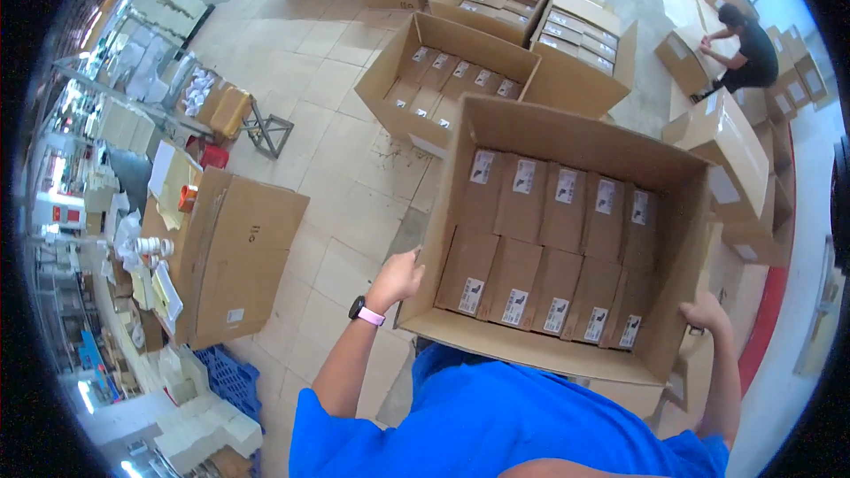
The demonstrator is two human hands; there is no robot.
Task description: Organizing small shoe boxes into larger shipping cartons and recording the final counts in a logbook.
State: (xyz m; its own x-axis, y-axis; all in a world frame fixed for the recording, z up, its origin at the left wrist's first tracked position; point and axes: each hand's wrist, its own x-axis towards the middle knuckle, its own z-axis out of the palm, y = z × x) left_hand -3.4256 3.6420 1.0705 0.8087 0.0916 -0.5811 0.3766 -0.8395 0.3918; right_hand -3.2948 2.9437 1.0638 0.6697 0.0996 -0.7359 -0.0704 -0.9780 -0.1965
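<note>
Cardboard fills most of what I see: a big open box (567,239) sits right in front of my chest, packed with two rows of small brown cartons (549,257) standing on end, each with a white label. My left hand (396,279) is pressed against the box's outer left wall near the lower corner, fingers curled onto it. My right hand (706,312) grips the right wall at the near corner, fingers wrapped over the edge. So the box lies between my two hands. More open boxes (443,80) stand on the tiled floor (328,150) beyond, and another person (744,44) crouches far right.
</note>
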